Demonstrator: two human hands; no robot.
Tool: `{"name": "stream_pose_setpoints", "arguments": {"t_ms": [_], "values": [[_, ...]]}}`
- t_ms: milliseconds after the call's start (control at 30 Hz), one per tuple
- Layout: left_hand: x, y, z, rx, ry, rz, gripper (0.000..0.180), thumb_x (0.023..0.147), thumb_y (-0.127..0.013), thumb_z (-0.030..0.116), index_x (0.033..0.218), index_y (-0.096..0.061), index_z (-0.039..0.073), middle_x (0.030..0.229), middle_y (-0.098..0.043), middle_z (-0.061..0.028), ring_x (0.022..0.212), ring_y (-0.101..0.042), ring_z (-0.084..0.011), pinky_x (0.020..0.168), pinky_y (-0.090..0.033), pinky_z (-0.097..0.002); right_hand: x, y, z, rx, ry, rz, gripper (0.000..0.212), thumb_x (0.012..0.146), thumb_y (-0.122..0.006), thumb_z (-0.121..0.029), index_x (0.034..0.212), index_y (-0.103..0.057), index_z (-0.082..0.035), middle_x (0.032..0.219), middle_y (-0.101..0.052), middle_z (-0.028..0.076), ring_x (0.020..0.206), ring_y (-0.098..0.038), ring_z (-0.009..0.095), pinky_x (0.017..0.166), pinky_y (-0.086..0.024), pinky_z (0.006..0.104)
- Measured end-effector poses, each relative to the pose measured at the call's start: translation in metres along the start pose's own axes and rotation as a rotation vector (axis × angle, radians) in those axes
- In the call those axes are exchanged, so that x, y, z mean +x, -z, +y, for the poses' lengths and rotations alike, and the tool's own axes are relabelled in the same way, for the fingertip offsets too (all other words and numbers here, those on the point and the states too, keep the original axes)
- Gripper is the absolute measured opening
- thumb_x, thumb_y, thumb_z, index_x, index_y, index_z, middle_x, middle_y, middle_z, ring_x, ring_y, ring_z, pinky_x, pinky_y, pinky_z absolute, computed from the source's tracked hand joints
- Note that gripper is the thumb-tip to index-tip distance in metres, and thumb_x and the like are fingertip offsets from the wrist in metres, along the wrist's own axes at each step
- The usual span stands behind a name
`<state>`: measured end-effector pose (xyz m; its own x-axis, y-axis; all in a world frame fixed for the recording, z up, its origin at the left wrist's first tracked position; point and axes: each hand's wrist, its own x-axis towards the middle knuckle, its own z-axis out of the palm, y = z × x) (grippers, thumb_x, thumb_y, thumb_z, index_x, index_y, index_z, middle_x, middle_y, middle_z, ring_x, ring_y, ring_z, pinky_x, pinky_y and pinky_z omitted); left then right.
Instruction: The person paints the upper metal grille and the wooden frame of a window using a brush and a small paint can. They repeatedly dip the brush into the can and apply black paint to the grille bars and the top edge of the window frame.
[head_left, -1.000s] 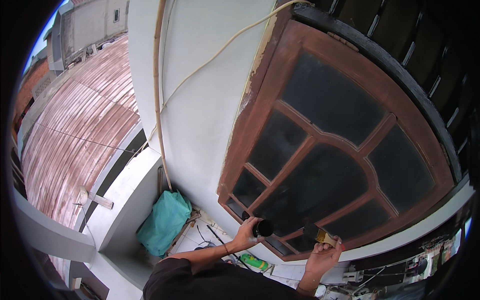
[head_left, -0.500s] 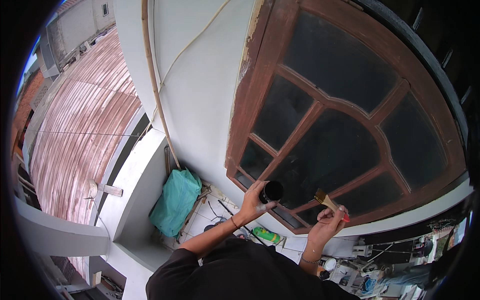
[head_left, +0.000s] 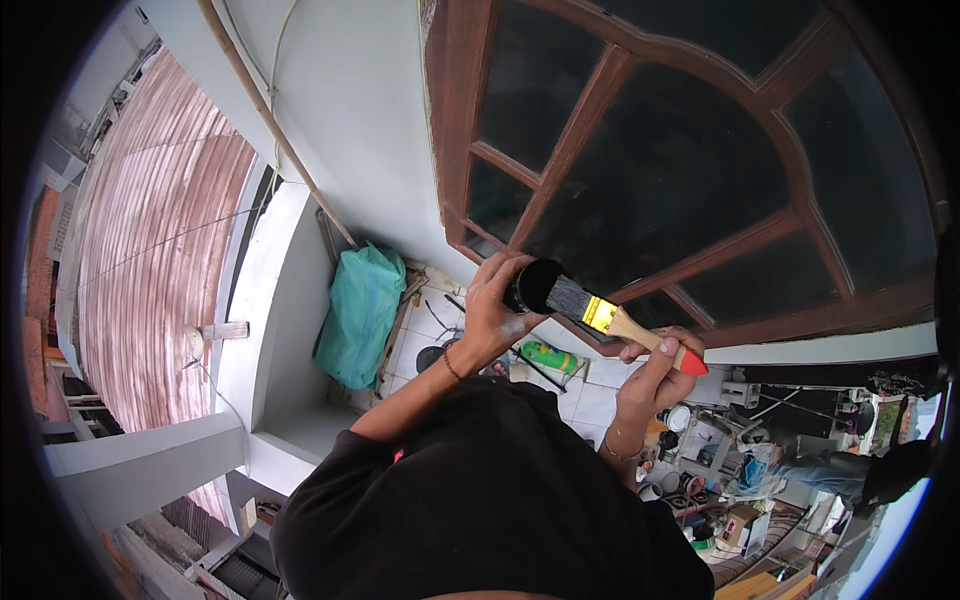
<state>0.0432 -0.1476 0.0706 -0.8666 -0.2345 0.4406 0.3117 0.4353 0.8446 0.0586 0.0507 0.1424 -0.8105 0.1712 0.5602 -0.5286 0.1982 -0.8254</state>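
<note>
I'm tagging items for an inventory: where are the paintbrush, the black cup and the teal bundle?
Paintbrush [head_left: 637,334]: head view, on its bare wooden handle.
Black cup [head_left: 533,286]: head view, middle of its visible dark surface.
Teal bundle [head_left: 360,316]: head view, middle of its covering.

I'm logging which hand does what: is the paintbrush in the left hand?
No, the right hand grips the paintbrush, while the left hand holds the black cup.
</note>
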Motion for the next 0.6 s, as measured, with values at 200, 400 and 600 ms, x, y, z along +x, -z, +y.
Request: {"name": "stream_pose_setpoints", "arguments": {"t_ms": [200, 400, 600], "values": [[-0.004, -0.011, -0.003, 0.029, -0.049, 0.002, 0.06, 0.06, -0.091, 0.012, 0.115, -0.067, 0.006, 0.115, -0.066, -0.0116, 0.109, -0.064, -0.0351, 0.093, -0.052, -0.0428, -0.006, -0.002, -0.008, 0.009, -0.07, -0.05, 0.011, 0.101, -0.06, -0.008, 0.104, -0.059, 0.002, 0.075, -0.066, 0.009, 0.064, -0.065, 0.014, 0.059, -0.049, 0.0263], [-0.009, -0.012, 0.0, 0.031, -0.069, -0.01, 0.06, 0.06, -0.09, 0.013, 0.115, -0.067, 0.007, 0.116, -0.066, -0.0114, 0.109, -0.064, -0.0354, 0.093, -0.052, -0.0431, -0.002, -0.003, 0.001, -0.251, 0.104, -0.235, 0.008, 0.101, -0.062, -0.006, 0.099, -0.061, 0.002, 0.082, -0.065, 0.009, 0.059, -0.064, 0.013, 0.057, -0.049, 0.0281], [-0.013, -0.011, 0.003, 0.042, -0.083, 0.009, 0.058, 0.061, -0.089, 0.012, 0.114, -0.068, 0.007, 0.114, -0.066, -0.0109, 0.108, -0.063, -0.035, 0.092, -0.051, -0.0434, 0.002, -0.017, -0.009, -0.291, 0.126, -0.27, 0.011, 0.097, -0.069, -0.007, 0.102, -0.063, 0.001, 0.083, -0.069, 0.011, 0.059, -0.063, 0.016, 0.057, -0.048, 0.0278]]}}
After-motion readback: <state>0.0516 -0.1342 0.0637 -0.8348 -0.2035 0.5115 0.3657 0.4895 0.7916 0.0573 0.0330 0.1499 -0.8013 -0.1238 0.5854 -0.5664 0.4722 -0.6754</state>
